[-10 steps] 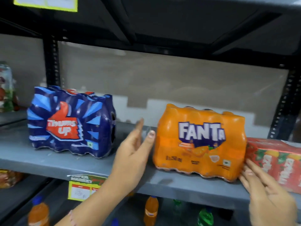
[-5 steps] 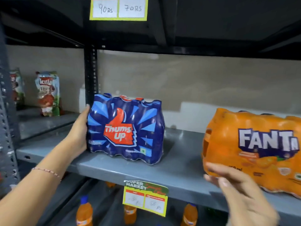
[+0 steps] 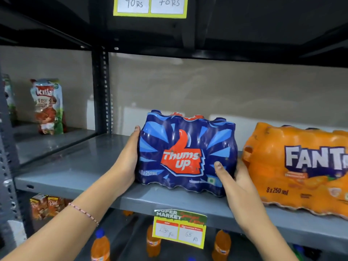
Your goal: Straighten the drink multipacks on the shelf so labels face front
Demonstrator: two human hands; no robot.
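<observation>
A blue Thums Up multipack (image 3: 185, 153) stands on the grey shelf (image 3: 79, 172), its red thumb label turned toward me. My left hand (image 3: 128, 159) presses flat against the pack's left side. My right hand (image 3: 235, 183) grips the pack's lower right corner, thumb on the front face. Just to the right sits an orange Fanta multipack (image 3: 301, 170), label facing front and cut off by the frame edge. A narrow gap separates the two packs.
A black slotted upright (image 3: 101, 87) stands behind and left of the blue pack. A juice pouch (image 3: 48, 106) stands on the neighbouring shelf at left. A price tag (image 3: 178, 227) hangs under the shelf edge. Orange bottles (image 3: 100, 247) and juice cartons (image 3: 47, 205) fill the lower shelf.
My right hand left the Fanta pack and now grips the right corner of the Thums Up pack. The view shifted left and closer, and the blue pack's label sits squarer to me.
</observation>
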